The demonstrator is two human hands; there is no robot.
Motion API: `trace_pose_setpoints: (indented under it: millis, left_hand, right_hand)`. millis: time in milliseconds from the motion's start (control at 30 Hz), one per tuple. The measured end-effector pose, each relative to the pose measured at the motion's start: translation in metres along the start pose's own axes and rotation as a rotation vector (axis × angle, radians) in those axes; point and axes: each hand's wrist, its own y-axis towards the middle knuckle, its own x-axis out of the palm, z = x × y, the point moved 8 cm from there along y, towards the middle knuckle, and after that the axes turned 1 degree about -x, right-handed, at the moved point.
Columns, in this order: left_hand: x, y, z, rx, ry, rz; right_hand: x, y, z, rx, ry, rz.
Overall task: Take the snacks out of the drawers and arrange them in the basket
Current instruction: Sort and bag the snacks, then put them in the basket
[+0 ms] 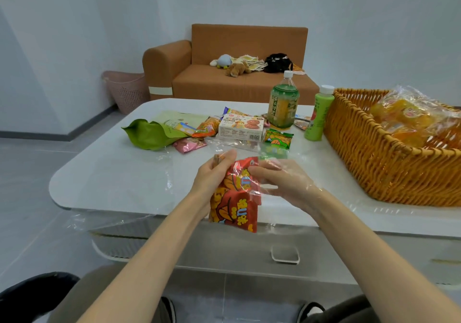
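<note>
A red and orange snack packet (233, 198) hangs in front of the white table's near edge, inside a large clear plastic bag (139, 185) that spreads over the tabletop. My left hand (214, 173) grips the packet's top left corner. My right hand (282, 180) pinches its top right part through the clear film. The woven orange basket (369, 163) stands at the table's right side and holds clear bags of orange-yellow snacks (404, 118).
Loose snacks lie mid-table: a green pouch (149, 135), a white biscuit box (240, 128), a pink packet (189, 145), a green packet (278, 139). Two bottles (283, 103) (319, 115) stand by the basket. A drawer handle (285, 254) shows below the tabletop. A sofa stands behind.
</note>
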Motion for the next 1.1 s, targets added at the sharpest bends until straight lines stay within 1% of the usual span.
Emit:
trace_pose_setpoints:
  millis: [100, 233, 333, 367, 400, 467, 533, 567, 600, 667, 700, 767, 833, 867, 900, 933, 1033, 1100]
  left_hand:
    - [-0.003, 0.000, 0.000, 0.020, 0.031, 0.025]
    - [-0.018, 0.000, 0.003, 0.006, 0.025, 0.151]
    - [-0.034, 0.004, 0.009, 0.040, 0.061, 0.238]
    - [-0.040, 0.005, 0.012, 0.045, 0.077, 0.267]
    - [-0.047, 0.007, 0.014, 0.039, 0.092, 0.290]
    - [-0.059, 0.013, 0.017, 0.018, 0.133, 0.304]
    - [-0.067, 0.019, 0.017, -0.012, 0.193, 0.295]
    - [-0.071, 0.023, 0.017, -0.023, 0.226, 0.288]
    - [-0.074, 0.026, 0.017, -0.030, 0.259, 0.284]
    - [-0.078, 0.033, 0.017, -0.034, 0.306, 0.271]
    - [-0.080, 0.037, 0.016, -0.041, 0.320, 0.261]
    - [-0.082, 0.043, 0.014, -0.073, 0.336, 0.233]
    - [-0.081, 0.046, 0.013, -0.107, 0.380, 0.201]
    - [-0.080, 0.046, 0.012, -0.116, 0.407, 0.184]
    - [-0.078, 0.047, 0.012, -0.120, 0.428, 0.167]
    - [-0.076, 0.047, 0.012, -0.125, 0.442, 0.151]
    - [-0.073, 0.046, 0.012, -0.113, 0.466, 0.129]
    - [-0.074, 0.044, 0.013, -0.105, 0.468, 0.133]
  right_hand:
    - [0.006, 0.000, 0.002, 0.003, -0.110, -0.041]
    - [0.008, 0.005, 0.009, 0.100, -0.030, -0.022]
    - [0.002, 0.002, -0.001, 0.046, -0.133, -0.007]
    - [-0.006, 0.001, -0.005, 0.028, -0.167, 0.030]
    - [-0.018, 0.002, -0.006, 0.019, -0.192, 0.102]
    - [-0.052, 0.008, -0.005, -0.003, -0.247, 0.317]
    - [-0.081, 0.015, -0.005, -0.051, -0.448, 0.516]
    - [-0.089, 0.020, -0.002, -0.063, -0.540, 0.565]
    - [-0.090, 0.027, 0.002, -0.070, -0.593, 0.578]
    - [-0.083, 0.044, 0.009, -0.083, -0.661, 0.525]
    - [-0.074, 0.054, 0.012, -0.100, -0.703, 0.463]
    - [-0.053, 0.074, 0.020, -0.129, -0.819, 0.278]
    - [-0.036, 0.086, 0.037, -0.049, -0.980, 0.088]
    - [-0.034, 0.089, 0.044, 0.004, -1.039, 0.045]
    - [-0.036, 0.092, 0.047, 0.038, -1.077, 0.055]
    - [-0.038, 0.093, 0.047, 0.045, -1.111, 0.101]
    - [-0.040, 0.092, 0.040, 0.032, -1.246, 0.232]
    - [-0.043, 0.087, 0.034, 0.006, -1.264, 0.276]
